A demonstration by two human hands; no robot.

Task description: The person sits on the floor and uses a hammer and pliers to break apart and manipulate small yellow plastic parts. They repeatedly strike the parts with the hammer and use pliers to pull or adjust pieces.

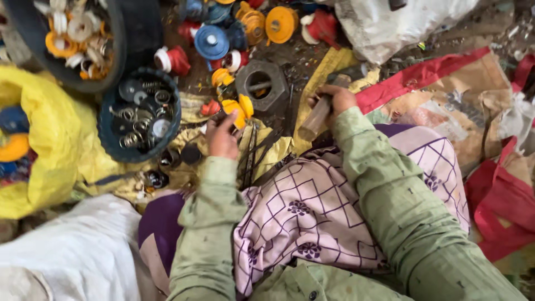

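Note:
My left hand [222,135] pinches a yellow plastic part [236,108] just in front of a large grey hexagonal metal nut [262,87] that lies on the ground. My right hand [334,100] grips the wooden handle of a hammer [316,117]; its dark metal head [350,72] rests to the right of the nut. Both arms wear pale green sleeves, and a pink patterned cloth covers my lap.
A round dark basket [109,132] of metal springs and rings sits left of my left hand. A black tub [114,56] of white and yellow parts is at top left. Red, blue and orange plastic parts [212,42] lie beyond the nut. Yellow sack [56,134] left, red cloth [496,200] right.

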